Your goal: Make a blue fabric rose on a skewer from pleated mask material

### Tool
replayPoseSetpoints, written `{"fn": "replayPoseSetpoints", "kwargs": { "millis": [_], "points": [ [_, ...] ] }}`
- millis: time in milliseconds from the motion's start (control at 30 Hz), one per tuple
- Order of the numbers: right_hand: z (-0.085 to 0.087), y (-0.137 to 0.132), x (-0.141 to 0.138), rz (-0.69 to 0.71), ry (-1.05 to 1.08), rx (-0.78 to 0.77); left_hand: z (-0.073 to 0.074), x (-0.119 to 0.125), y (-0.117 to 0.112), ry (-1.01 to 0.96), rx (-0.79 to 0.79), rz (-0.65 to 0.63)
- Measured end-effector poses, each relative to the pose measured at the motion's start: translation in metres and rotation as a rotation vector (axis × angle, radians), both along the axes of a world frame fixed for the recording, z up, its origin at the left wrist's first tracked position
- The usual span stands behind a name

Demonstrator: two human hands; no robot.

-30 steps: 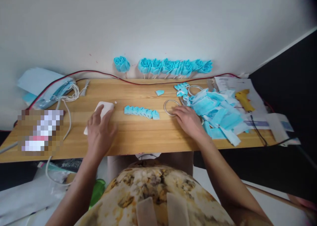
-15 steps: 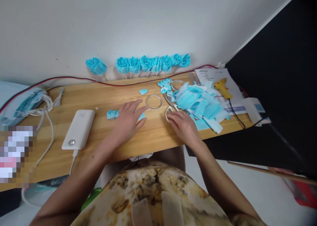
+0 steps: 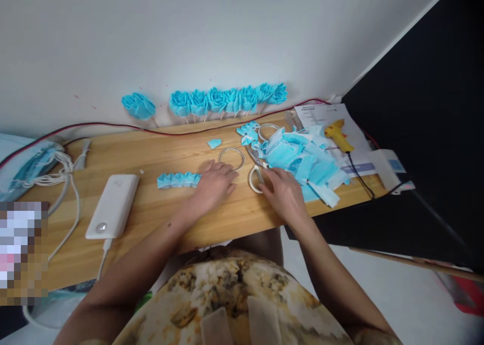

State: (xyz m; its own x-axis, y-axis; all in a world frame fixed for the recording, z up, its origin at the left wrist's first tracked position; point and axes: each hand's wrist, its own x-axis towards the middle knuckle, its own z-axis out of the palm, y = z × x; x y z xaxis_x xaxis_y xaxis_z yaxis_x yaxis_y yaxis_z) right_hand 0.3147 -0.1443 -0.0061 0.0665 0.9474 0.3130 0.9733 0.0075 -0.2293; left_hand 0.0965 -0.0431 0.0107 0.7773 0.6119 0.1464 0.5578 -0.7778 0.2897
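Two things lie by the left hand (image 3: 215, 186): ring (image 3: 231, 149) and folds (image 3: 177, 180). Right hand (image 3: 284, 191) touches scissors (image 3: 258, 162). I can't tell if either grips; sliding left could crumple the folds.

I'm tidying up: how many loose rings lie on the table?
2: the nearer ring is by the left hand; the farther ring is beside the blue scraps. Their pile could hide more.

Legible text: none | printed sheet (image 3: 361, 158), beyond and right of the right fingers (image 3: 273, 177): dark heading lines and a purple band, too small to read | white power bank (image 3: 113, 204), left of the left fingers (image 3: 217, 171): faint marks, unreadable | screen (image 3: 17, 239), farther left: pixelated, unreadable
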Motion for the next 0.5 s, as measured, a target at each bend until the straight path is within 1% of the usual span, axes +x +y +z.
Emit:
{"fn": "replayPoseSetpoints", "kwargs": {
  "millis": [200, 333, 400, 433, 500],
  "points": [
    [0.005, 0.009, -0.007, -0.097, 0.004, -0.091, -0.004, -0.004, -0.003, 0.013, -0.001, -0.021],
    [0.010, 0.015, -0.008, -0.118, 0.052, -0.129, -0.005, -0.005, -0.005, 0.018, 0.018, -0.016],
    [0.014, 0.016, -0.004, -0.123, 0.175, -0.115, -0.004, -0.005, -0.007, 0.029, 0.027, -0.015],
    [0.016, 0.017, -0.001, -0.127, 0.277, -0.104, -0.004, -0.006, -0.008, 0.039, 0.025, -0.017],
    [0.020, 0.017, 0.006, -0.138, 0.554, -0.094, -0.004, -0.006, -0.008, 0.056, 0.011, -0.025]
  ]
}}
